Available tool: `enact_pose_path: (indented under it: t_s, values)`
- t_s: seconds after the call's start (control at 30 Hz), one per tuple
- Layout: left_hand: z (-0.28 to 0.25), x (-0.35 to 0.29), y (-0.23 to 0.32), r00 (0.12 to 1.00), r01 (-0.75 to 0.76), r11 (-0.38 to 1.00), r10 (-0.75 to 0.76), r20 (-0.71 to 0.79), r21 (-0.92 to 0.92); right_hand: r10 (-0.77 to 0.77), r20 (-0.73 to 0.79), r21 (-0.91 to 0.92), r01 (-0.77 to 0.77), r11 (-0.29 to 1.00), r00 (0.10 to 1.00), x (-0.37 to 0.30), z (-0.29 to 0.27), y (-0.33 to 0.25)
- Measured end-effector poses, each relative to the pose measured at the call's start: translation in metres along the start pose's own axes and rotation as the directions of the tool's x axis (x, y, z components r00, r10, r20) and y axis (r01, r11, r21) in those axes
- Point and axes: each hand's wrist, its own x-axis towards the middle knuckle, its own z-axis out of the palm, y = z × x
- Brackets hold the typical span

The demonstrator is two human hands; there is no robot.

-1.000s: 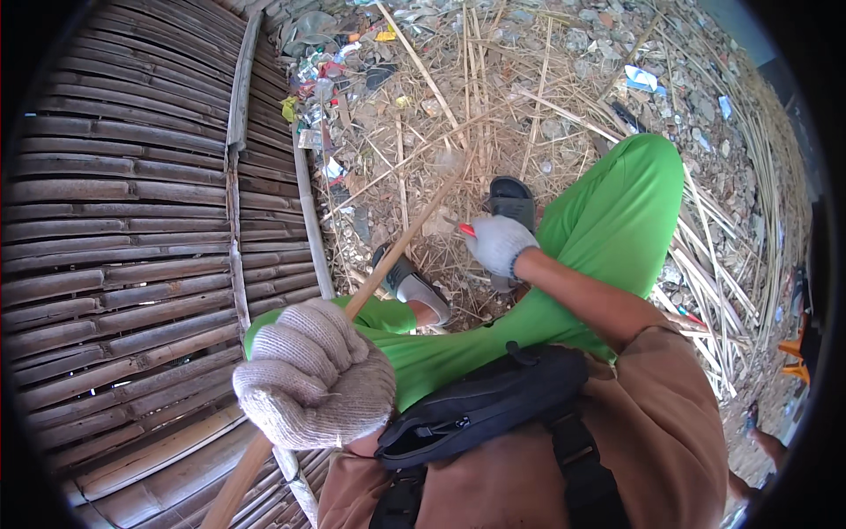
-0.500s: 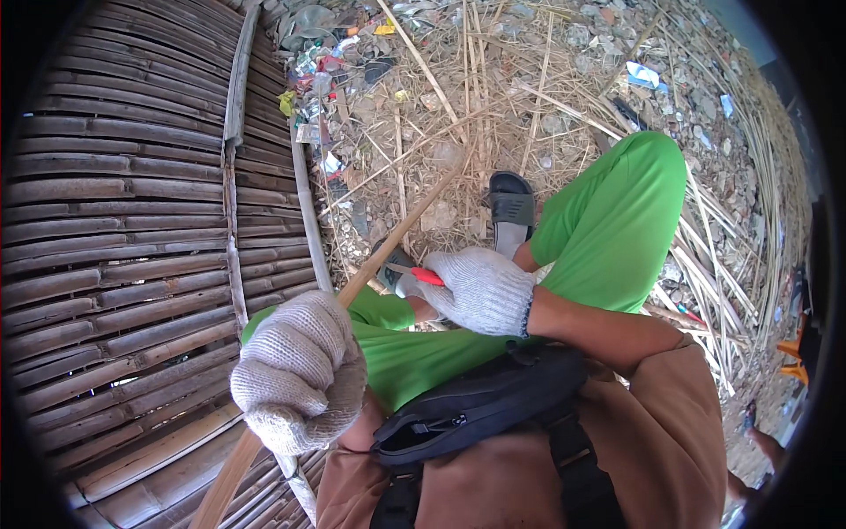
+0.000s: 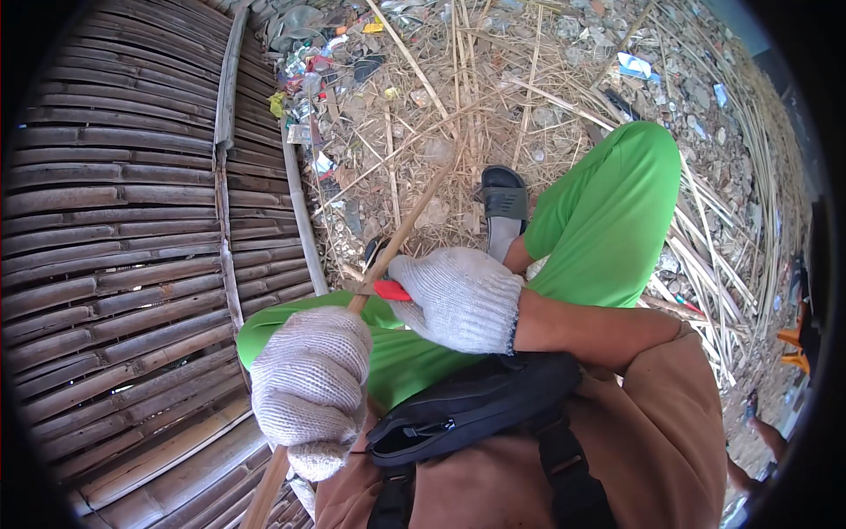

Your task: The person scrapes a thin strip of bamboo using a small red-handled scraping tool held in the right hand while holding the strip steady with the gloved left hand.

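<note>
A long bamboo strip (image 3: 401, 236) runs slantwise from the littered ground ahead, past my lap, to the lower left. My left hand (image 3: 310, 379), in a white knitted glove, is closed around it. Also gloved, my right hand (image 3: 458, 300) grips a knife by its red handle (image 3: 390, 290). The knife's short blade lies across the strip, just beyond my left fist. Part of the strip is hidden inside that fist, and its lower end shows below it. Both hands are over my green-trousered legs (image 3: 608, 212).
A slatted bamboo platform (image 3: 115, 242) fills the left side, edged by a pole. Straw, thin strips and rubbish cover the ground (image 3: 476, 106) ahead. More cut strips (image 3: 705, 256) lie at the right. A black waist bag (image 3: 476, 406) rests on my lap; another person's limb (image 3: 768, 436) shows far right.
My right hand has drawn the knife along the strip, leftward and nearer to me, close to my left fist. The left fist has shifted slightly right, still around the strip.
</note>
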Motion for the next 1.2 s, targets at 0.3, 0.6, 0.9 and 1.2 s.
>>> enact_pose_path:
  t_s: [0.3, 0.6, 0.9, 1.2]
  values:
    - [0.006, -0.005, -0.001, 0.994, -0.105, 0.992, 0.105, -0.007, -0.071, -0.044, 0.042, -0.09, 0.047, 0.995, 0.998, 0.017, 0.02, 0.018]
    - [0.013, -0.001, -0.01, 0.986, -0.155, 0.972, 0.164, 0.039, -0.174, 0.196, -0.132, -0.158, -0.216, 0.964, 0.972, 0.0, 0.038, 0.109]
    - [0.017, -0.004, -0.012, 0.996, -0.081, 0.981, 0.086, 0.02, -0.178, -0.105, -0.075, 0.046, 0.108, 0.993, 0.992, -0.012, 0.001, -0.006]
    - [0.011, 0.012, -0.008, 0.955, -0.167, 0.959, 0.215, 0.205, -0.23, 0.203, -0.091, -0.039, -0.207, 0.978, 0.975, 0.002, 0.039, 0.099]
